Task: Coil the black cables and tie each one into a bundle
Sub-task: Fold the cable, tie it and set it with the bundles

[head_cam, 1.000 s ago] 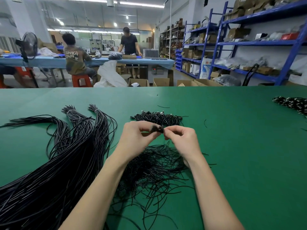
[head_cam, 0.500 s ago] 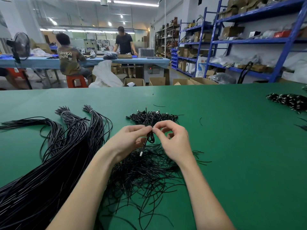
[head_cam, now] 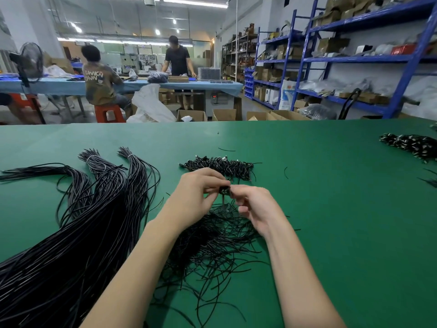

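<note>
My left hand (head_cam: 197, 197) and my right hand (head_cam: 256, 205) meet above the green table (head_cam: 331, 221), both pinching a small coiled black cable (head_cam: 224, 190) between their fingertips. A short black tail hangs down from the coil. Under my hands lies a loose heap of thin black ties (head_cam: 212, 245). Just beyond them sits a pile of finished small black bundles (head_cam: 220, 167). Long black cables (head_cam: 71, 233), bound in thick hanks, spread across the left of the table.
Another pile of bundled cables (head_cam: 411, 145) lies at the far right edge of the table. Cardboard boxes (head_cam: 224, 114) stand behind the table's far edge. Blue shelving (head_cam: 354, 60) fills the right wall. Two people work at a blue table (head_cam: 59, 84) in the background.
The long tail that hung below the coil half a second ago is now shorter. Both hands have kept pinching the coil and shifted their fingers around it.
</note>
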### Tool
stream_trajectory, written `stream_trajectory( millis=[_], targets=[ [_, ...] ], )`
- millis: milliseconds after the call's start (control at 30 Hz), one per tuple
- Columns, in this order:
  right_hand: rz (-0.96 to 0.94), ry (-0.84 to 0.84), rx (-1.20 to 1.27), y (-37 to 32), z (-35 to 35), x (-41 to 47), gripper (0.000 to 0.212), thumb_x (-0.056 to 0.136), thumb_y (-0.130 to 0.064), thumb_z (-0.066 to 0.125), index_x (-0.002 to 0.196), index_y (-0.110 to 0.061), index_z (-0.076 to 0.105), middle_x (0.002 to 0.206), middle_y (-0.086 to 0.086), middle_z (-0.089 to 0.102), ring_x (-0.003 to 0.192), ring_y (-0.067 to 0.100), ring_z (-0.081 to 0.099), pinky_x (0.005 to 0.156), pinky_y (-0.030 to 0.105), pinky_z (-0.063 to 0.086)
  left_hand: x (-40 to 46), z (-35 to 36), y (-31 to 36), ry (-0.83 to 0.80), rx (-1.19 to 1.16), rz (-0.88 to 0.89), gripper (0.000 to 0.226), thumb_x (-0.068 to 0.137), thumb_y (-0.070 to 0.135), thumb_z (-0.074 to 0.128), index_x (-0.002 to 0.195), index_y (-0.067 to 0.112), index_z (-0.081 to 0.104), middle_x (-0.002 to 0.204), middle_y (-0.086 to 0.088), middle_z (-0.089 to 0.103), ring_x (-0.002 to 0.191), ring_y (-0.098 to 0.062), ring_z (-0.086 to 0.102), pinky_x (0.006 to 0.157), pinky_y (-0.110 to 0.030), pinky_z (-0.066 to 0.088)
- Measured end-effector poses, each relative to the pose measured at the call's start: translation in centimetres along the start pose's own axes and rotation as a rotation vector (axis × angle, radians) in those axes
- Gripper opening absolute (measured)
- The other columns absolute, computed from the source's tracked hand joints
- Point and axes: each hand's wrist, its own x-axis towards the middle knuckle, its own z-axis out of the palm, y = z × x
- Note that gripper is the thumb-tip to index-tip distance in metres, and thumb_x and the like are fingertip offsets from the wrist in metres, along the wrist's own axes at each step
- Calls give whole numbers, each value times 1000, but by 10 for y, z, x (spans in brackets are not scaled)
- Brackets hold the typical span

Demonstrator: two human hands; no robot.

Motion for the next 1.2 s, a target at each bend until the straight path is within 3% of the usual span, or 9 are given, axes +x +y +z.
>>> stream_trajectory(
  millis=[133, 200, 300, 467, 633, 733, 867, 1100, 1200],
  targets=[
    [-462, 116, -405, 2, 4, -2, 13, 91, -22, 75, 80, -27, 75, 65, -20, 66, 59, -3, 52, 59, 11, 42, 4, 1, 1, 20, -693, -700, 13, 97, 18, 66, 102, 8, 74, 97, -4, 73, 73, -8, 70, 70, -20, 57],
    [-574, 83, -452, 4, 6, -3, 16, 92, -24, 74, 78, -31, 72, 58, -19, 56, 52, 1, 41, 52, 11, 38, 4, -5, -7, -47, -891, -852, 26, 91, 32, 70, 99, 7, 72, 78, 2, 66, 61, -6, 59, 62, -18, 51],
    [-592, 56, -531, 6, 8, -1, 13, 92, -28, 74, 79, -32, 72, 58, -27, 57, 51, 4, 37, 51, 14, 37, -1, -9, -16, -121, -879, -833, 29, 81, 24, 79, 103, 5, 74, 67, 5, 58, 55, -4, 49, 55, -14, 45],
    [-431, 105, -569, 0, 7, -4, 12, 86, -32, 79, 75, -34, 76, 77, -22, 73, 72, -4, 64, 69, 19, 49, -4, -8, -14, -29, -583, -659, 24, 79, 8, 84, 100, 10, 74, 79, 1, 77, 69, -10, 71, 68, -19, 56],
    [44, -21, -46, -5, 2, -8, 11, 85, -8, 76, 95, -8, 78, 77, -1, 71, 54, 2, 42, 42, 14, 27, -2, -6, -1, -45, -174, -276, 28, 85, 7, 77, 84, 36, 75, 75, 19, 75, 66, 2, 69, 68, -10, 51],
    [7, -176, 19, -9, -6, -12, 14, 89, -13, 75, 102, -7, 75, 78, -4, 73, 56, 2, 48, 41, 12, 31, -1, -15, -1, -113, -472, -446, 6, 87, 11, 77, 93, 10, 77, 73, 4, 73, 63, -9, 64, 68, -18, 53],
    [-206, -297, -153, -13, -12, -17, 8, 86, -21, 80, 92, -26, 78, 92, -4, 77, 63, 2, 56, 49, 13, 39, -2, -26, 2, -187, -945, -709, 21, 73, 14, 80, 91, 5, 75, 75, -3, 65, 57, -10, 56, 59, -17, 52],
    [-276, -313, -102, -15, -3, -23, 31, 56, -45, 93, 80, -34, 78, 81, -5, 72, 58, 5, 52, 46, 13, 34, 0, -33, 4, -301, -1062, -746, 16, 75, 11, 75, 89, 4, 75, 69, 3, 65, 51, -4, 55, 53, -12, 49],
    [-324, -287, -126, -17, 2, -25, 14, 70, -38, 88, 79, -34, 78, 76, -8, 70, 59, 4, 53, 45, 13, 36, 1, -34, 3, -293, -1048, -739, 26, 75, 10, 75, 98, -2, 73, 70, 1, 63, 52, -4, 54, 53, -12, 50]
  ],
)
